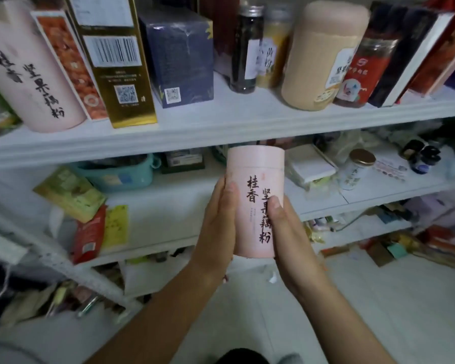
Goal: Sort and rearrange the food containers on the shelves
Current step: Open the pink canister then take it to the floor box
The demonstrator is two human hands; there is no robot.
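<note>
A pink cylindrical canister [255,174] with dark calligraphy is held upright in front of the shelves, below the upper shelf's front edge [221,132]. My left hand [218,222] grips its left side, thumb on the front. My right hand [286,232] grips its right side and base, thumb across the lettering. A matching larger-looking pink canister [29,72] stands at the left end of the upper shelf. A tan canister [323,56] stands further right on the same shelf.
The upper shelf also holds a gold box [116,61], a navy box [179,56], a dark jar [247,48] and a red-labelled jar [365,72]. The lower shelf [168,206] carries a teal basket [121,174], packets and a gold-lidded jar [357,169]. Clutter lies on the floor.
</note>
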